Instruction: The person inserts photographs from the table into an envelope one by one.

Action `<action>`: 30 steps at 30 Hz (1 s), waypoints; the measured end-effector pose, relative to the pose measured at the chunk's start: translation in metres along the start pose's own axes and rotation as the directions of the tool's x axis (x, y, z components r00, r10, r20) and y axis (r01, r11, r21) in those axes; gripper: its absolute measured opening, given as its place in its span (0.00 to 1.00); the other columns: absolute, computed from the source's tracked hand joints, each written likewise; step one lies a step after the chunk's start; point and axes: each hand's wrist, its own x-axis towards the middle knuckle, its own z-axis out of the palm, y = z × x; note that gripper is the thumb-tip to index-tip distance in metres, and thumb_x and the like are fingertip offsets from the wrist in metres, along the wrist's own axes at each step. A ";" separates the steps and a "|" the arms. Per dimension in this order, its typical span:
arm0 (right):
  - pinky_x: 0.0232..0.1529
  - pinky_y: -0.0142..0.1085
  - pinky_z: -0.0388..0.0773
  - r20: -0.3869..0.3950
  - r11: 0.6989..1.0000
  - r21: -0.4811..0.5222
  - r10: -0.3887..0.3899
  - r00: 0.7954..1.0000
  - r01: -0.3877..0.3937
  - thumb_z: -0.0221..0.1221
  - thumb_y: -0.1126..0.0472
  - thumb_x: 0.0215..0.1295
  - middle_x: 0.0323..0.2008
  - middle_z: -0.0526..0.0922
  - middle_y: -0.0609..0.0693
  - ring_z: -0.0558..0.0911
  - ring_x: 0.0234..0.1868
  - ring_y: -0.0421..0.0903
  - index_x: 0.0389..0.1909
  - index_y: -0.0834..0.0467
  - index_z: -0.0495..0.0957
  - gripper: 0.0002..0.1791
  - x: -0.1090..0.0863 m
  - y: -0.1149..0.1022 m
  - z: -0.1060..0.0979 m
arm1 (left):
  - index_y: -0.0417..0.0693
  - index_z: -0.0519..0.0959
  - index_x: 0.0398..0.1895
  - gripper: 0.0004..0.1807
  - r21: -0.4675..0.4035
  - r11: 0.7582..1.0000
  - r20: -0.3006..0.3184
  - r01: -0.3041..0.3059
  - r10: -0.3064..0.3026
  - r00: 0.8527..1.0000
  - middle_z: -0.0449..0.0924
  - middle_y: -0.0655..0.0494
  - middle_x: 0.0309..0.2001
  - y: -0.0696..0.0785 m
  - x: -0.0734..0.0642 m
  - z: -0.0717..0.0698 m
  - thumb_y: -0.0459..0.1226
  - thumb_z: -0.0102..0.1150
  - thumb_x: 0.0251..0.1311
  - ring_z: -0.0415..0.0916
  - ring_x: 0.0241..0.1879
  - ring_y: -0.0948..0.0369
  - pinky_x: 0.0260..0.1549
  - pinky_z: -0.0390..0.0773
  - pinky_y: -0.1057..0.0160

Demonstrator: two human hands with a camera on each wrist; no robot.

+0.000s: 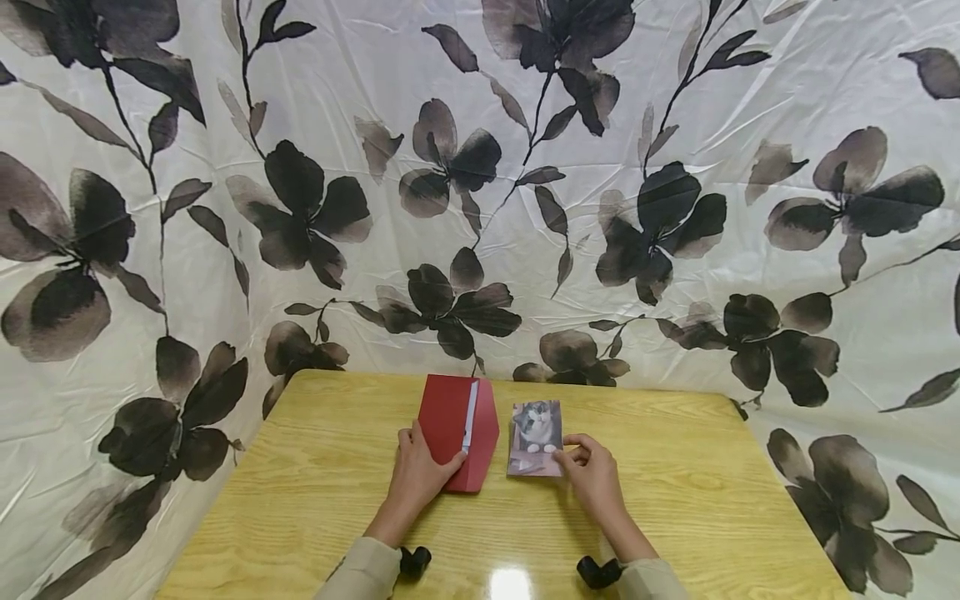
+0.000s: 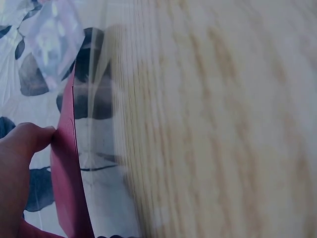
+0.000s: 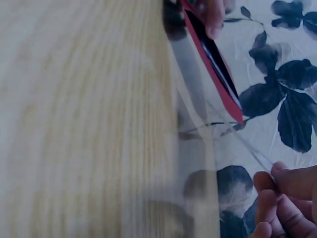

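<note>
A red envelope (image 1: 444, 408) is in my left hand (image 1: 422, 473), with the thumb over its front near the opening and its flap spread out to the right. Along that opening shows a narrow light strip (image 1: 471, 417) of something inside. Just right of the envelope, my right hand (image 1: 596, 482) pinches a photo card (image 1: 536, 427) with a cat on it by its lower right edge. The right wrist view has the photo card (image 3: 257, 156) edge-on between thumb and fingers. Envelope and card are apart.
Both hands are over a yellow wood-grain table (image 1: 315, 500). Behind it and at the sides hangs a white cloth (image 1: 570, 275) with dark flowers. Black wrist devices (image 1: 598, 572) sit at both cuffs.
</note>
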 end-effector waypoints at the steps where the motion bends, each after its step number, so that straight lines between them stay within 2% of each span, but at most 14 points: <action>1: 0.25 0.33 0.71 -0.011 1.000 0.008 -0.007 1.000 0.007 0.72 0.64 0.69 0.25 0.86 0.49 0.77 0.24 0.41 0.51 0.60 0.86 0.12 0.003 0.000 0.000 | 0.25 0.54 0.80 0.62 0.001 1.000 0.000 0.001 -0.001 1.000 0.63 0.29 0.64 0.000 0.000 0.000 0.55 0.78 0.58 0.74 0.55 0.40 0.54 0.82 0.41; 5: 0.26 0.32 0.72 -0.037 0.999 0.021 -0.027 0.999 0.028 0.72 0.64 0.69 0.25 0.86 0.49 0.79 0.25 0.43 0.52 0.59 0.87 0.13 0.012 0.001 0.002 | 0.25 0.54 0.80 0.62 0.005 1.000 -0.001 0.003 -0.003 1.000 0.63 0.29 0.65 0.001 0.000 0.000 0.55 0.78 0.58 0.74 0.55 0.40 0.55 0.82 0.42; 10: 0.28 0.33 0.74 -0.052 0.997 0.067 -0.034 0.998 0.037 0.72 0.62 0.70 0.27 0.87 0.51 0.85 0.29 0.55 0.52 0.60 0.86 0.13 0.021 0.001 0.004 | 0.25 0.55 0.79 0.62 0.005 1.000 -0.003 0.000 0.001 1.000 0.63 0.29 0.64 0.002 0.001 -0.002 0.56 0.78 0.57 0.74 0.54 0.41 0.54 0.82 0.42; 13: 0.30 0.32 0.75 -0.059 0.994 0.100 -0.036 0.998 0.041 0.71 0.62 0.70 0.27 0.88 0.53 0.85 0.31 0.58 0.52 0.62 0.86 0.13 0.024 0.001 0.006 | 0.25 0.56 0.79 0.61 0.008 1.000 -0.005 -0.005 0.005 1.000 0.64 0.29 0.63 0.002 0.000 -0.001 0.56 0.78 0.57 0.74 0.53 0.41 0.54 0.82 0.42; 19: 0.26 0.31 0.72 -0.049 0.985 0.166 -0.034 0.998 0.041 0.72 0.64 0.69 0.28 0.88 0.56 0.85 0.31 0.63 0.52 0.64 0.86 0.14 0.030 -0.003 0.015 | 0.26 0.56 0.78 0.61 0.008 1.000 -0.002 0.000 0.000 1.000 0.64 0.30 0.62 0.002 -0.001 -0.001 0.55 0.79 0.57 0.74 0.52 0.42 0.53 0.82 0.42; 30: 0.23 0.31 0.67 -0.009 0.976 0.218 -0.026 1.000 0.027 0.72 0.66 0.69 0.26 0.88 0.54 0.85 0.29 0.59 0.52 0.65 0.85 0.14 0.036 -0.012 0.036 | 0.25 0.55 0.80 0.62 0.018 1.000 0.008 0.016 -0.017 1.000 0.63 0.29 0.64 0.004 0.000 -0.002 0.55 0.78 0.57 0.73 0.55 0.40 0.56 0.81 0.41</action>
